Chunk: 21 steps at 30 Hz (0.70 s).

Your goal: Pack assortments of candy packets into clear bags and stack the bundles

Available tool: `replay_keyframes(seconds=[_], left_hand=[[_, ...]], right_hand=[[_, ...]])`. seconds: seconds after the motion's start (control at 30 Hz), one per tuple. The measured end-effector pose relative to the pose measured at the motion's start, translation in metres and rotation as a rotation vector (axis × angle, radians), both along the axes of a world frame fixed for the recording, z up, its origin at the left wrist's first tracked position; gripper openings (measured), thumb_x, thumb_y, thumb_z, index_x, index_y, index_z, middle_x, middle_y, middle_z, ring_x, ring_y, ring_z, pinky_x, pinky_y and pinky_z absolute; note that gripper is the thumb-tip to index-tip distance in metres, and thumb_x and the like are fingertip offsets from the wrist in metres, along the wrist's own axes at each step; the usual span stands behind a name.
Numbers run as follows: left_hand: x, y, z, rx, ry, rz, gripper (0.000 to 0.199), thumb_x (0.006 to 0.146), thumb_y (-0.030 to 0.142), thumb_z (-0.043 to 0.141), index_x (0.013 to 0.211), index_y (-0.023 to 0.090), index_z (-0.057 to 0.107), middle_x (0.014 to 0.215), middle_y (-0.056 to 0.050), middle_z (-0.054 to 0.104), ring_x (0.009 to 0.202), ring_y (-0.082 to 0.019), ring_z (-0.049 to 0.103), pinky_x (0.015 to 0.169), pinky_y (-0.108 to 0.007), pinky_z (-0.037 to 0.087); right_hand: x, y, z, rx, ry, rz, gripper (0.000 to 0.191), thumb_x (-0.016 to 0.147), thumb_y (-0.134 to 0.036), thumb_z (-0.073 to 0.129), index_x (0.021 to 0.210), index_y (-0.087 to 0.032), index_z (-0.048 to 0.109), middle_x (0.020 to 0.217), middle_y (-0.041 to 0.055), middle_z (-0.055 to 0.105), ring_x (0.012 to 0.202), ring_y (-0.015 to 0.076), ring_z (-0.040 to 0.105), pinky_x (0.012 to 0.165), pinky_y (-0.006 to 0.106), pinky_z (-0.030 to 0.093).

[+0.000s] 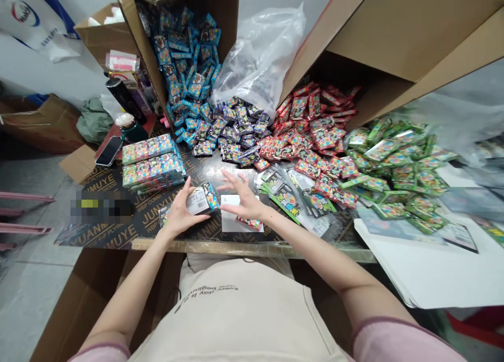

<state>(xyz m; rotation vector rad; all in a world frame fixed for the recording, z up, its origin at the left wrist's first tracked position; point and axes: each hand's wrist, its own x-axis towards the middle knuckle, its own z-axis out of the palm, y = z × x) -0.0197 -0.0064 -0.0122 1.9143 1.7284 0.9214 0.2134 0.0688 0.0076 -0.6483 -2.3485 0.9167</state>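
Observation:
My left hand [179,213] grips a small clear-wrapped pack [201,199], its fingers along one side and the thumb along the near edge. A barcode label faces up on it, and a blue printed packet shows at its right end. Just right of the pack, my right hand [247,200] is spread with nothing between its fingers. Beneath that hand lie a white card [231,223] and a red packet [254,224], both partly covered. Another small packet [164,215] is half hidden behind my left wrist.
Stacked packs [151,162] stand at left beside a phone [109,151] and a dark bottle [124,99]. Blue packets [192,62] spill from a carton; purple packets [240,123], red packets [311,120] and green packets [405,165] are heaped rightward. Flat green-black printed sleeves [285,194] lie nearer.

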Motion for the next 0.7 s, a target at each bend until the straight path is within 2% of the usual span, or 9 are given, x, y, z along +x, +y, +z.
replay_keyframes(seconds=[0.1,0.13,0.23,0.3,0.4,0.47,0.53,0.63,0.7], left_hand=[[0.003,0.001,-0.003,-0.013,0.011,0.005,0.124,0.060,0.042,0.085,0.154,0.028,0.006,0.127,-0.009,0.060,0.120,-0.027,0.057,0.105,-0.044,0.043],[0.003,0.002,-0.005,-0.018,0.025,0.014,0.123,0.060,0.042,0.085,0.154,0.028,0.006,0.127,-0.008,0.060,0.119,-0.027,0.057,0.104,-0.044,0.043],[0.000,0.005,-0.018,-0.054,0.109,0.020,0.120,0.060,0.042,0.085,0.154,0.028,0.011,0.126,-0.010,0.059,0.116,-0.029,0.057,0.102,-0.045,0.044],[-0.003,0.005,-0.028,-0.104,0.193,-0.030,0.114,0.059,0.040,0.085,0.152,0.026,0.021,0.127,-0.012,0.058,0.116,-0.031,0.056,0.102,-0.048,0.043],[-0.005,0.002,-0.039,-0.187,0.302,-0.095,0.100,0.057,0.039,0.087,0.144,0.021,0.041,0.131,-0.015,0.056,0.123,-0.034,0.051,0.108,-0.056,0.035],[-0.005,0.002,-0.039,-0.195,0.302,-0.090,0.091,0.058,0.041,0.087,0.138,0.020,0.050,0.136,-0.017,0.053,0.128,-0.035,0.047,0.111,-0.057,0.030],[-0.006,0.008,-0.032,-0.134,0.243,-0.052,0.077,0.066,0.042,0.082,0.134,0.021,0.054,0.138,-0.016,0.051,0.130,-0.032,0.047,0.112,-0.054,0.032],[-0.017,0.028,-0.011,0.031,0.167,0.035,0.053,0.077,0.037,0.074,0.126,0.021,0.061,0.135,-0.014,0.055,0.127,-0.028,0.051,0.109,-0.049,0.038],[-0.029,0.047,0.005,0.125,0.158,0.090,0.044,0.079,0.034,0.072,0.121,0.021,0.064,0.131,-0.013,0.059,0.123,-0.028,0.053,0.107,-0.050,0.041]], right_hand=[[-0.005,-0.001,-0.001,0.039,-0.057,0.095,0.080,0.094,-0.042,0.051,0.154,-0.033,0.000,0.152,0.0117,0.041,0.127,0.0244,0.054,0.116,0.056,0.007],[-0.005,0.007,-0.001,0.058,-0.081,0.063,0.076,0.094,-0.042,0.049,0.154,-0.033,0.004,0.152,0.0104,0.041,0.128,0.0247,0.053,0.116,0.055,0.007],[0.007,0.055,-0.007,0.154,-0.189,-0.298,0.072,0.089,-0.044,0.056,0.152,-0.028,0.024,0.151,0.0109,0.041,0.140,0.0317,0.035,0.114,0.056,0.010],[0.024,0.096,-0.015,0.193,-0.321,-0.533,0.071,0.085,-0.039,0.062,0.148,-0.022,0.035,0.155,0.0148,0.032,0.145,0.0384,0.020,0.111,0.059,0.012],[0.046,0.136,-0.030,0.117,-0.388,-0.716,0.048,0.082,-0.034,0.063,0.127,-0.017,0.057,0.150,0.0198,0.039,0.141,0.0450,0.022,0.105,0.066,0.017],[0.049,0.143,-0.042,0.095,-0.278,-0.684,0.029,0.084,-0.032,0.057,0.109,-0.019,0.064,0.131,0.0181,0.057,0.129,0.0412,0.041,0.103,0.063,0.025],[0.044,0.140,-0.053,0.054,-0.167,-0.608,0.027,0.088,-0.034,0.050,0.106,-0.019,0.063,0.105,0.0143,0.068,0.102,0.0329,0.059,0.094,0.053,0.040],[0.029,0.129,-0.068,0.009,-0.098,-0.568,0.039,0.091,-0.042,0.043,0.114,-0.017,0.060,0.088,0.0105,0.068,0.075,0.0256,0.061,0.076,0.041,0.049],[0.019,0.125,-0.078,0.006,-0.081,-0.566,0.045,0.091,-0.046,0.041,0.117,-0.015,0.059,0.091,0.0128,0.068,0.079,0.0271,0.061,0.076,0.042,0.049]])
